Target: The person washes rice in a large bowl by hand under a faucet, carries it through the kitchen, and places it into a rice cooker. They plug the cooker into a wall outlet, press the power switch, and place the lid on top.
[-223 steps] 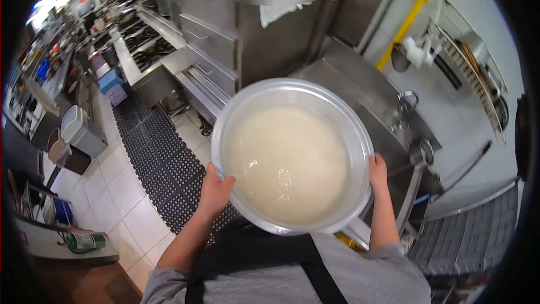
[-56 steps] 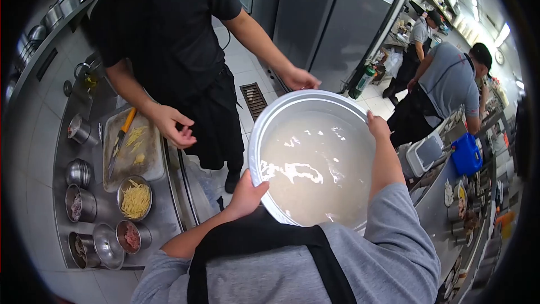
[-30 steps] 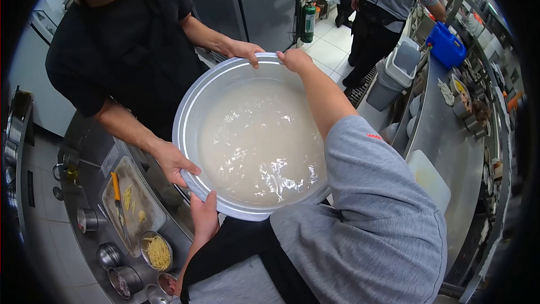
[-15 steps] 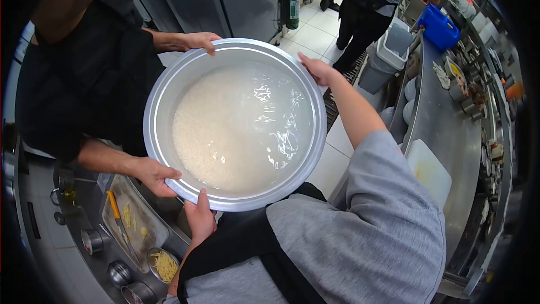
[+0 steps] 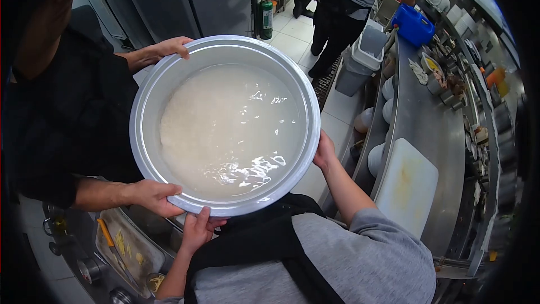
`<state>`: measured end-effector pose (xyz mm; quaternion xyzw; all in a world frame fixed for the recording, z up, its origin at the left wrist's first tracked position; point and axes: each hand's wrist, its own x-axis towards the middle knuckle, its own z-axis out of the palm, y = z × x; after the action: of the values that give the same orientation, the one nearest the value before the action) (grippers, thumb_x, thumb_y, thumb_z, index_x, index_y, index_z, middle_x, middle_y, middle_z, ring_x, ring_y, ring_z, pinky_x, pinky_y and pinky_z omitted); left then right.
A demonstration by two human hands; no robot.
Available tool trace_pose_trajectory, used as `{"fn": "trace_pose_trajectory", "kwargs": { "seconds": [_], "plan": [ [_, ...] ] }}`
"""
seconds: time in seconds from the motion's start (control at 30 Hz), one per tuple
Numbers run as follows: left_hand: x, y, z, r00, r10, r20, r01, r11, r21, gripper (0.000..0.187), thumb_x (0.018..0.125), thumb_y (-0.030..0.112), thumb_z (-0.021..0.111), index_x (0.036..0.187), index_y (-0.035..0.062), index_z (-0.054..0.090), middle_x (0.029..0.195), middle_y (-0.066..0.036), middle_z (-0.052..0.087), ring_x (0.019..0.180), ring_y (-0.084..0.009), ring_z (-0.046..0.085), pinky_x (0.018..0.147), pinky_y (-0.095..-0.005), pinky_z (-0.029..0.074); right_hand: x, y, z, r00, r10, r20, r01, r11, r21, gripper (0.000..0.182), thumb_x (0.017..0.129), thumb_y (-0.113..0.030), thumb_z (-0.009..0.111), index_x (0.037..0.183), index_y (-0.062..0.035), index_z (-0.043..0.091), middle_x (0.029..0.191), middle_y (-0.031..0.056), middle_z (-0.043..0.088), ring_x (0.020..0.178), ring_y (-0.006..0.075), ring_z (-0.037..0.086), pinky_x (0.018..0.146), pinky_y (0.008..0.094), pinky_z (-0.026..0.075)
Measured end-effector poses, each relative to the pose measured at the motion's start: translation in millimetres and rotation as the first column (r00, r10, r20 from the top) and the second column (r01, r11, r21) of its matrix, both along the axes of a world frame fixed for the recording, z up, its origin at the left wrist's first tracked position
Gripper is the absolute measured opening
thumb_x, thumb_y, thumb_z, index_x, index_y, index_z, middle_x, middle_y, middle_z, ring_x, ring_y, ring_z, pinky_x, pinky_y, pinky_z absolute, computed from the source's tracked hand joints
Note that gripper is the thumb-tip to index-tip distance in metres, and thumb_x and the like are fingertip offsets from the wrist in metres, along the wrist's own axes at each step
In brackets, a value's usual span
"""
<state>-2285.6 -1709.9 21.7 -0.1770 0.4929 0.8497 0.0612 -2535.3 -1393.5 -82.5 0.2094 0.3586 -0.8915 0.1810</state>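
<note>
A wide round metal pot (image 5: 143,81) hangs in the air in front of me, with rice (image 5: 191,118) under cloudy water (image 5: 264,115) inside. My left hand (image 5: 198,232) grips its near rim, thumb up on the edge and fingers underneath. At the right side, my right hand (image 5: 324,152) is closed on the rim, its fingertips partly hidden behind the pot. A co-worker in black holds the opposite side, one hand (image 5: 169,49) at the far left rim and the other hand (image 5: 154,196) close beside my left hand.
On the left counter lie a tray (image 5: 149,245) and an orange-handled knife (image 5: 109,236). To the right, a white cutting board (image 5: 406,186) and a blue jerrycan (image 5: 415,24) rest on the steel counter. A grey bin (image 5: 355,70) and another person (image 5: 354,0) stand ahead.
My right hand has slid down the rim from the upper right to the right side. The pot has shifted slightly left, and the water ripples have moved. The co-worker's hands still hold it.
</note>
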Motion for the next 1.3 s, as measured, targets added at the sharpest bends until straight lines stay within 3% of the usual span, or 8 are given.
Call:
{"fn": "trace_pose_trajectory", "kwargs": {
  "seconds": [0.13, 0.27, 0.43, 0.57, 0.87, 0.97, 1.13, 1.3],
  "plan": [
    [-7, -9, -10, 0.947, -0.29, -0.136, 0.297, 0.954, 0.037, 0.046, 0.098, 0.02, 0.052, 0.135, -0.0038, 0.036, 0.12, -0.015, 0.06, 0.111, -0.0265, 0.062, 0.09, -0.0338, 0.053, 27, 1, 26, 0.976, -0.079, -0.204, 0.115, 0.978, 0.174, 0.036, 0.101, -0.026, 0.043, 0.128, -0.004, 0.051, 0.122, 0.0079, 0.057, 0.114, 0.0189, 0.052, 0.098, 0.0365, 0.042],
    [-21, 1, -8, 0.942, -0.308, -0.133, 0.318, 0.946, 0.061, 0.053, 0.097, 0.016, 0.054, 0.14, 0.0003, 0.029, 0.137, -0.017, 0.047, 0.123, -0.0295, 0.052, 0.099, -0.0376, 0.045, 43, 23, 39, 0.975, -0.03, -0.221, 0.11, 0.928, 0.357, 0.038, 0.101, -0.027, 0.043, 0.134, -0.0076, 0.047, 0.129, 0.005, 0.052, 0.117, 0.0188, 0.048, 0.096, 0.0361, 0.041],
    [-38, 26, -7, 0.937, -0.333, -0.107, 0.339, 0.94, 0.045, 0.054, 0.097, 0.022, 0.055, 0.141, 0.0032, 0.031, 0.138, -0.015, 0.045, 0.123, -0.0292, 0.051, 0.098, -0.0368, 0.046, 53, 79, 38, 0.974, -0.168, -0.151, 0.213, 0.907, 0.363, 0.04, 0.101, -0.028, 0.044, 0.137, -0.0111, 0.045, 0.134, 0.0059, 0.049, 0.114, 0.0203, 0.049, 0.091, 0.0358, 0.042],
    [-42, 32, -26, 0.973, -0.229, -0.011, 0.229, 0.972, 0.055, 0.018, 0.095, 0.012, 0.059, 0.104, -0.002, 0.064, 0.095, -0.008, 0.065, 0.088, -0.0171, 0.065, 0.084, -0.0287, 0.052, 67, 106, 36, 0.956, -0.268, -0.118, 0.292, 0.855, 0.429, 0.039, 0.1, -0.026, 0.044, 0.136, -0.0123, 0.046, 0.13, 0.0051, 0.05, 0.107, 0.0184, 0.052, 0.084, 0.033, 0.046],
    [-64, 44, -41, 0.939, -0.334, -0.077, 0.331, 0.942, -0.049, 0.013, 0.095, 0.013, 0.06, 0.092, 0.0002, 0.059, 0.087, -0.009, 0.065, 0.082, -0.0155, 0.065, 0.081, -0.0294, 0.053, 100, 152, 10, 0.878, -0.47, -0.089, 0.457, 0.768, 0.449, 0.032, 0.097, -0.027, 0.048, 0.125, -0.0131, 0.051, 0.114, 0.0031, 0.054, 0.095, 0.0155, 0.054, 0.072, 0.0296, 0.048],
    [-69, 45, -47, 0.904, -0.392, -0.173, 0.393, 0.919, -0.029, 0.016, 0.097, 0.015, 0.055, 0.095, -0.0004, 0.06, 0.085, -0.009, 0.065, 0.082, -0.0151, 0.065, 0.081, -0.0283, 0.052, 120, 139, 11, 0.909, -0.413, 0.047, 0.342, 0.808, 0.48, 0.026, 0.096, -0.03, 0.053, 0.117, -0.0149, 0.056, 0.105, 0.0014, 0.056, 0.088, 0.0162, 0.057, 0.069, 0.0301, 0.049],
    [-77, 54, -42, 0.92, -0.39, 0.034, 0.391, 0.915, -0.1, 0.024, 0.101, 0.018, 0.048, 0.116, 0.0004, 0.056, 0.094, -0.011, 0.068, 0.088, -0.017, 0.065, 0.083, -0.0284, 0.05, 140, 118, 2, 0.94, -0.333, 0.073, 0.266, 0.852, 0.452, 0.022, 0.096, -0.027, 0.05, 0.113, -0.0142, 0.056, 0.107, 0.0012, 0.055, 0.089, 0.016, 0.056, 0.074, 0.0301, 0.045],
    [-86, 64, -23, 0.883, -0.469, 0.007, 0.463, 0.869, -0.174, 0.044, 0.096, 0.007, 0.051, 0.138, 0.0081, 0.04, 0.132, -0.01, 0.053, 0.108, -0.0168, 0.057, 0.089, -0.0292, 0.045, 145, 113, 2, 0.956, -0.291, 0.016, 0.244, 0.829, 0.503, 0.018, 0.097, -0.021, 0.046, 0.108, -0.0138, 0.058, 0.107, 0.0, 0.055, 0.089, 0.0149, 0.057, 0.073, 0.0304, 0.044]
  ]
}}
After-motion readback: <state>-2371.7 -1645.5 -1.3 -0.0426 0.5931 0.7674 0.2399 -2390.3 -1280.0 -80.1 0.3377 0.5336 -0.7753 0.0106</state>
